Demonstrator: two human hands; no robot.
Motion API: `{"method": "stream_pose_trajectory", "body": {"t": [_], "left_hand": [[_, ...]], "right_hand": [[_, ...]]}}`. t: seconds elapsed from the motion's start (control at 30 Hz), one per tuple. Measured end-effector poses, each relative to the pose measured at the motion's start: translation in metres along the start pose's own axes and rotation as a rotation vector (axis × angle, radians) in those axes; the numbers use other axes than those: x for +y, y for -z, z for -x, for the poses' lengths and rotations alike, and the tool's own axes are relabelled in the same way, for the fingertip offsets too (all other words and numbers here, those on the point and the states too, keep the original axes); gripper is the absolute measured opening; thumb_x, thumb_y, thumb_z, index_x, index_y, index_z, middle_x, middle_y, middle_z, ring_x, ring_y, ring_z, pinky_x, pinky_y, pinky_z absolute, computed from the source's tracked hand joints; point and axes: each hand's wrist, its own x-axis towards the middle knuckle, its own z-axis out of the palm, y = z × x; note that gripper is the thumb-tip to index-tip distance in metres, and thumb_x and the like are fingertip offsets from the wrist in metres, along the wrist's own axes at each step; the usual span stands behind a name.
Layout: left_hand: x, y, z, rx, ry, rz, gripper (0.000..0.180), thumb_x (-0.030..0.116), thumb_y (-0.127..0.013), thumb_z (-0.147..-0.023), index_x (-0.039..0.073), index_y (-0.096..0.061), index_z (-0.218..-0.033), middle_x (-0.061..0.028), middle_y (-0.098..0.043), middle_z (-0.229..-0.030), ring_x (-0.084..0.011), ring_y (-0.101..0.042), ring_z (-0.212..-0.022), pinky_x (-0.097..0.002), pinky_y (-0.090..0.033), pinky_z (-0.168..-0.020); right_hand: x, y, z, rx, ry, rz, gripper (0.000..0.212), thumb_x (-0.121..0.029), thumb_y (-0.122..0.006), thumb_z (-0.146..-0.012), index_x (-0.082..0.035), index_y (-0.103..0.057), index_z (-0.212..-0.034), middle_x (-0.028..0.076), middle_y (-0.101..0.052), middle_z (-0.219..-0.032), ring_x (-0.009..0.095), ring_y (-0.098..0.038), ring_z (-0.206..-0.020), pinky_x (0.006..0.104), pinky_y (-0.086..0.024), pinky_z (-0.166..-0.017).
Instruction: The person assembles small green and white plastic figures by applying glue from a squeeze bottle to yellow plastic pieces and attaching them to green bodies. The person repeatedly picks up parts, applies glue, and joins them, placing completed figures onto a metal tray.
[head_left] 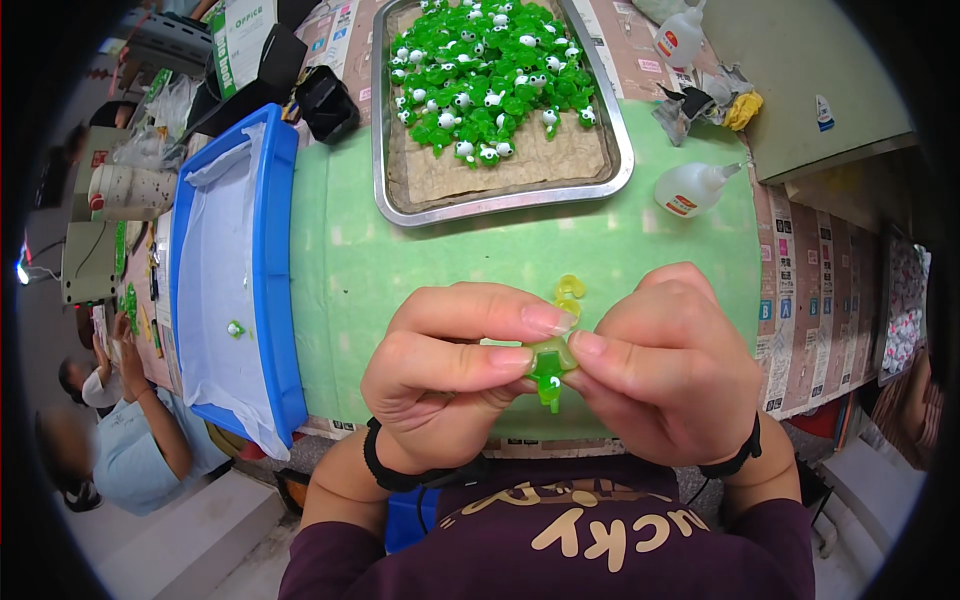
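Observation:
A small bright-green plastic figure (548,387) with a white eye is held in front of my chest, above the table's near edge. A paler, see-through green piece (552,350) sits at its top. My left hand (440,345) pinches it from the left between thumb and fingertips. From the right, my right hand (665,350) pinches the same pieces, its thumb close to the left one. The fingertips partly hide where the pieces meet. Just beyond them, a small curled yellow piece (570,288) lies on the green mat (420,260).
A metal tray (500,205) at the back holds many green figures with white eyes. On the left, a blue bin (275,250) lined with white sheeting holds one green figure (235,328). Squeeze bottles (690,187) and crumpled wrappers (700,105) stand right. Another person (150,450) sits left.

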Motion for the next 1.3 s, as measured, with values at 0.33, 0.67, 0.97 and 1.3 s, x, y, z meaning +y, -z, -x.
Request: {"method": "stream_pose_trajectory", "body": {"t": [0.33, 0.67, 0.97, 1.3], "left_hand": [[-0.001, -0.004, 0.001, 0.050, 0.013, 0.053, 0.022, 0.005, -0.064, -0.081, 0.011, -0.047, -0.095, -0.0113, -0.053, -0.097, -0.0300, -0.062, -0.087, -0.0387, -0.054, -0.074], [-0.003, -0.002, 0.004, 0.065, 0.007, 0.112, 0.023, 0.000, -0.065, -0.078, 0.010, -0.052, -0.095, -0.0150, -0.055, -0.102, -0.0287, -0.061, -0.091, -0.0365, -0.052, -0.077], [-0.008, 0.003, 0.001, 0.115, -0.100, 0.095, 0.028, -0.006, -0.068, -0.073, 0.007, -0.056, -0.095, -0.0157, -0.059, -0.102, -0.0257, -0.060, -0.087, -0.0332, -0.050, -0.073], [0.001, 0.000, 0.004, 0.123, 0.040, 0.103, 0.029, -0.003, -0.070, -0.073, 0.002, -0.059, -0.100, -0.0165, -0.055, -0.107, -0.0228, -0.057, -0.094, -0.0308, -0.048, -0.079]], "right_hand": [[0.002, -0.002, -0.001, 0.026, 0.025, -0.009, 0.038, 0.005, -0.069, -0.070, -0.008, -0.053, -0.102, 0.004, -0.055, -0.080, 0.017, -0.052, -0.065, 0.0307, -0.040, -0.062], [0.006, -0.001, 0.000, 0.005, 0.025, -0.036, 0.043, 0.004, -0.069, -0.068, -0.007, -0.055, -0.107, 0.005, -0.057, -0.082, 0.018, -0.052, -0.064, 0.0309, -0.039, -0.062], [0.004, 0.003, -0.005, -0.100, -0.031, -0.031, 0.046, -0.007, -0.072, -0.067, -0.005, -0.056, -0.110, 0.010, -0.062, -0.096, 0.022, -0.057, -0.074, 0.0342, -0.039, -0.068], [0.005, -0.003, -0.008, -0.003, 0.009, -0.001, 0.035, -0.008, -0.071, -0.065, -0.002, -0.062, -0.098, 0.007, -0.064, -0.085, 0.019, -0.057, -0.066, 0.0294, -0.040, -0.064]]}}
